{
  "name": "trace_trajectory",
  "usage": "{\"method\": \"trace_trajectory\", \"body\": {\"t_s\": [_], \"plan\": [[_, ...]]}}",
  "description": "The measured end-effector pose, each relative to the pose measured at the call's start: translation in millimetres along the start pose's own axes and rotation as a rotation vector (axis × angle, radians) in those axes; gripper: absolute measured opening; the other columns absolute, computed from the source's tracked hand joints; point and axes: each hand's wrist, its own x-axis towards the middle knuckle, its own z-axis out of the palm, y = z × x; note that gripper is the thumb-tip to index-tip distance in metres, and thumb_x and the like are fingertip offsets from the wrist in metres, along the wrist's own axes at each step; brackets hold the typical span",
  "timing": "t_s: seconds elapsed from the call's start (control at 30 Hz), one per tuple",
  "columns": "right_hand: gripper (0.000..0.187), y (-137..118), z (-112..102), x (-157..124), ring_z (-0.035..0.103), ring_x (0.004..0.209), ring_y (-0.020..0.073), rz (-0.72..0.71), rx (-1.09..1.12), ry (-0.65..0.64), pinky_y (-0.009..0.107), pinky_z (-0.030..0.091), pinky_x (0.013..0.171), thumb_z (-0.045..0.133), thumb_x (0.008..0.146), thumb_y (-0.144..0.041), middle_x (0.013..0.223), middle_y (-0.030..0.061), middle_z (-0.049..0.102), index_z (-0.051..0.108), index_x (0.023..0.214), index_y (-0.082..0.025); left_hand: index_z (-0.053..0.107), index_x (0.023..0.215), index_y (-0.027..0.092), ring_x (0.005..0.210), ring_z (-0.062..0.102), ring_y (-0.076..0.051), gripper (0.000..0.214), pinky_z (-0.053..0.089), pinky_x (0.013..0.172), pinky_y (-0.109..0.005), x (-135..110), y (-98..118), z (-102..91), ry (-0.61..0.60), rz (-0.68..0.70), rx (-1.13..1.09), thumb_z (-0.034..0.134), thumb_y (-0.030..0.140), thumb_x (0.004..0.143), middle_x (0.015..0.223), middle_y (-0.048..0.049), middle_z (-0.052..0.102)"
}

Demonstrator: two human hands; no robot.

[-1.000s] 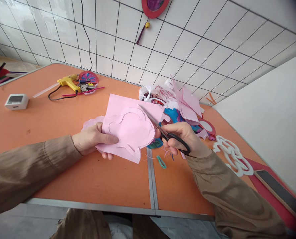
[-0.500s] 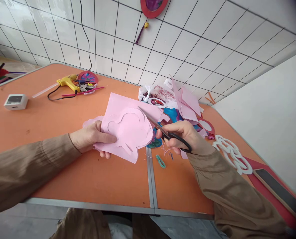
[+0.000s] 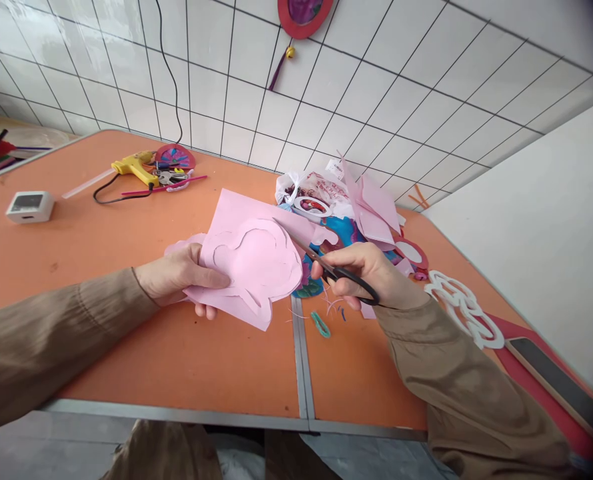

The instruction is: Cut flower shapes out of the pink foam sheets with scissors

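Observation:
Between thumb and fingers my left hand (image 3: 181, 277) pinches pink paper (image 3: 256, 263) above the table. A rounded, curvy shape is partly cut into the sheet, and a smaller layer appears to lie on top of it. My right hand (image 3: 359, 273) is closed around the black handles of a pair of scissors (image 3: 334, 270). Their blades point up and left along the paper's curved cut edge. How far the blades are apart is hard to make out. A wavy pink scrap end sticks out behind the blades.
Folded pink sheets (image 3: 374, 207), a plastic bag (image 3: 291, 185) and blue patterned pieces lie at the back right. White ring cutouts (image 3: 469, 310) are at the right. A yellow glue gun (image 3: 135, 168) and a white box (image 3: 30, 207) stand left. A green clip-like loop (image 3: 320, 325) lies near the seam.
The paper's lower part has shifted slightly to the left with my left hand. The scissors stay at nearly the same place on the cut edge.

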Motion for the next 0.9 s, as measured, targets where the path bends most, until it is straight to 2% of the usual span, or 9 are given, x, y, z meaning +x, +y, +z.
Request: {"method": "trace_trajectory", "body": {"t_s": [0.2,0.3,0.43,0.67,0.8,0.9], "plan": [[0.032,-7,2,-2,0.047,0.03,0.0077,0.038,0.001,0.055,0.019,0.034,0.031,0.077,0.069,-0.039,0.045,-0.0081,0.049,0.063,0.083,-0.014,0.076,0.077,0.008,0.043,0.065,-0.016,0.013,0.052,0.041,-0.016,-1,2,0.9,-0.004,-0.029,0.022,0.072,0.02,0.079,0.056,-0.0114,0.072],[0.041,-9,-2,-4,0.047,0.031,0.0077,0.006,0.017,0.053,0.019,0.033,0.032,0.079,0.067,-0.048,0.046,-0.0064,0.052,0.065,0.084,-0.014,0.075,0.082,0.007,0.042,0.065,-0.016,0.013,0.049,0.037,-0.016,-1,2,0.0,0.002,-0.034,0.045,0.073,0.019,0.077,0.057,-0.011,0.072],[0.06,-12,-12,-11,0.05,0.037,0.009,-0.034,0.065,-0.012,0.021,0.038,0.035,0.081,0.057,-0.064,0.052,-0.0019,0.057,0.068,0.086,-0.013,0.075,0.08,0.007,0.042,0.065,-0.016,0.016,0.051,0.039,-0.017,2,-2,-3.9,-0.008,-0.017,0.047,0.074,0.023,0.077,0.056,-0.0115,0.071],[0.063,-10,-22,-10,0.051,0.039,0.0071,0.018,-0.004,-0.102,0.019,0.037,0.036,0.078,0.06,-0.069,0.058,-0.0026,0.056,0.067,0.086,-0.013,0.075,0.078,0.008,0.043,0.065,-0.016,0.017,0.051,0.04,-0.017,3,-4,-5.5,-0.03,0.001,0.021,0.075,0.024,0.078,0.057,-0.0115,0.072],[0.058,-8,-24,-5,0.052,0.039,0.0078,0.018,0.002,-0.164,0.018,0.038,0.036,0.078,0.064,-0.064,0.056,-0.0028,0.056,0.067,0.088,-0.013,0.075,0.078,0.007,0.043,0.065,-0.016,0.017,0.052,0.041,-0.018,1,-2,-2.8,-0.019,-0.001,0.055,0.074,0.024,0.079,0.058,-0.0119,0.072],[0.061,-5,-25,-5,0.051,0.04,0.0075,0.025,0.024,-0.187,0.018,0.038,0.036,0.079,0.061,-0.066,0.056,-0.0022,0.057,0.068,0.088,-0.012,0.075,0.082,0.006,0.044,0.066,-0.017,0.018,0.053,0.041,-0.019,1,-2,-2.4,-0.014,-0.011,0.079,0.075,0.024,0.078,0.062,-0.0125,0.074]]}}
